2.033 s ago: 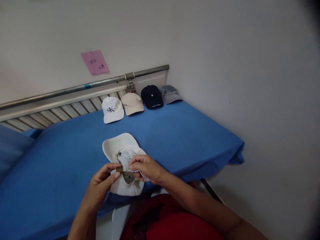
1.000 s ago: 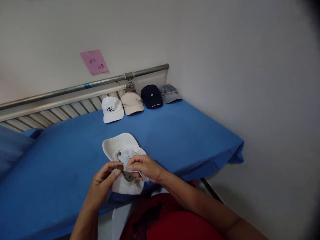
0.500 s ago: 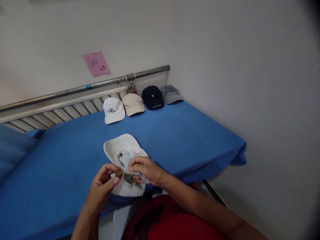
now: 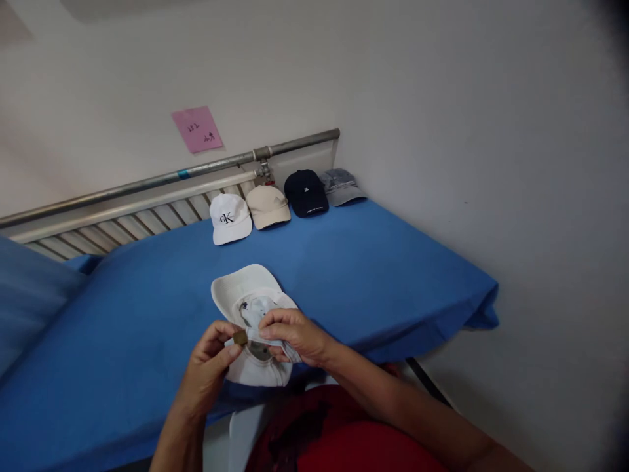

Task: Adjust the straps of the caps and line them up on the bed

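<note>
A white cap point(image 4: 246, 292) lies upside down on the blue sheet point(image 4: 344, 262) near its front edge, brim pointing away from me. My left hand point(image 4: 209, 364) pinches the small brass buckle point(image 4: 240, 337) on the cap's back strap. My right hand point(image 4: 295, 335) grips the strap and rear edge of the cap beside the buckle. Both hands are closed on the cap and nearly touch each other.
Several caps stand in a row at the far edge of the bed: a white one with a logo point(image 4: 229, 218), a beige one point(image 4: 268, 206), a navy one point(image 4: 306, 193) and a grey one point(image 4: 341, 186). Behind them run metal rails point(image 4: 147, 187). A pink note point(image 4: 197, 129) hangs on the wall.
My hands stay on the strap and buckle, with small finger shifts at the buckle. The view has drifted slightly, so everything sits a little further right in the picture.
</note>
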Motion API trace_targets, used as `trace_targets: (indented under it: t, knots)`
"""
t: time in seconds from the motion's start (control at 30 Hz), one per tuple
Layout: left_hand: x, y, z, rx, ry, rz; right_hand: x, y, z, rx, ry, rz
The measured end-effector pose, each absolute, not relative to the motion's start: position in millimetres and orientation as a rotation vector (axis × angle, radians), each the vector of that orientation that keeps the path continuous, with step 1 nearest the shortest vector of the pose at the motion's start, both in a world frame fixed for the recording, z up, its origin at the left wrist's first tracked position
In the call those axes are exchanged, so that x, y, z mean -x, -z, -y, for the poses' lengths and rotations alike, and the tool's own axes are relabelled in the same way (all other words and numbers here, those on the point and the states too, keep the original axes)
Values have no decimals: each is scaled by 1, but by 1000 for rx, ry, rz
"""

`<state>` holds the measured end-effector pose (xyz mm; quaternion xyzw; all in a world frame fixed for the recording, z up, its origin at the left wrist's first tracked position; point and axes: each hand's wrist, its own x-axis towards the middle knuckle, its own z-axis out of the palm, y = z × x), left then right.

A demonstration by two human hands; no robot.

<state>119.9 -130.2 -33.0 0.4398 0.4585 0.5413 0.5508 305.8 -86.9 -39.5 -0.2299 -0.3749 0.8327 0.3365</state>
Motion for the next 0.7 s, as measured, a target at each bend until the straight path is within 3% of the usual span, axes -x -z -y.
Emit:
trace_targets:
  t: [0.7]
  knots:
    - [-119,34,129,-1050,-1208,-1016,-305,38,81,545,-2245,990]
